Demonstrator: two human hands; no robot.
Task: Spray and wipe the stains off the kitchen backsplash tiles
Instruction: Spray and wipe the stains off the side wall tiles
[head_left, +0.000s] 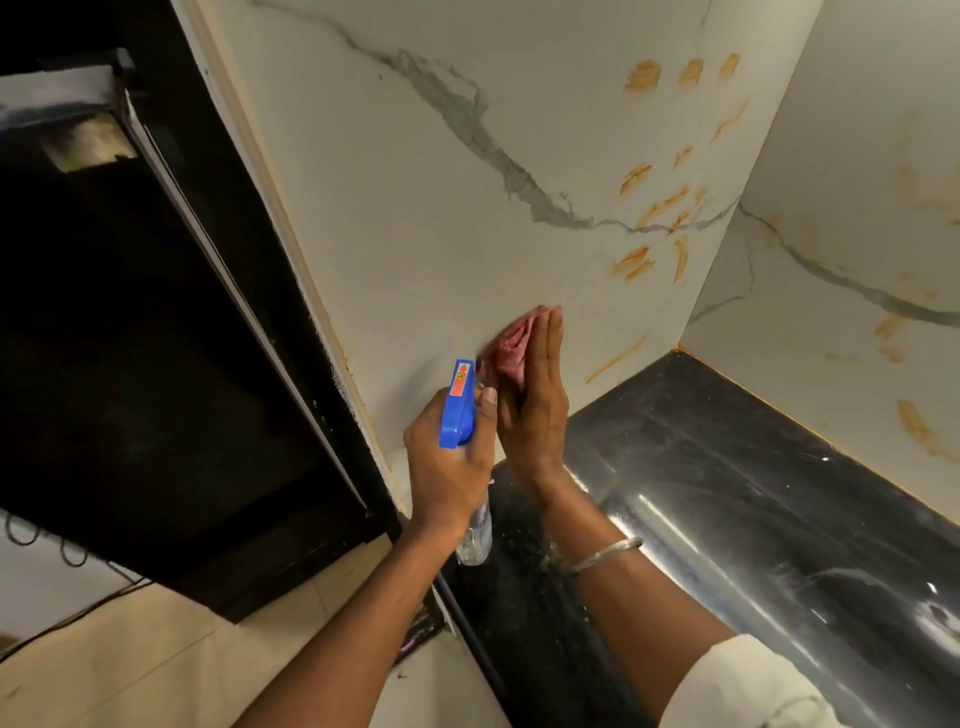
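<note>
Not even halfway imo. Right grip (535, 395) is flat, fingers straight, pressing the pink cloth (506, 345) on the backsplash tiles (415, 208). Left grip (447, 467) is wrapped round the spray bottle (457, 410) just left of the cloth. Orange stains (634, 262) up-right of the cloth aren't wiped yet. Counter (727, 493) sits close below it, open wall above.
</note>
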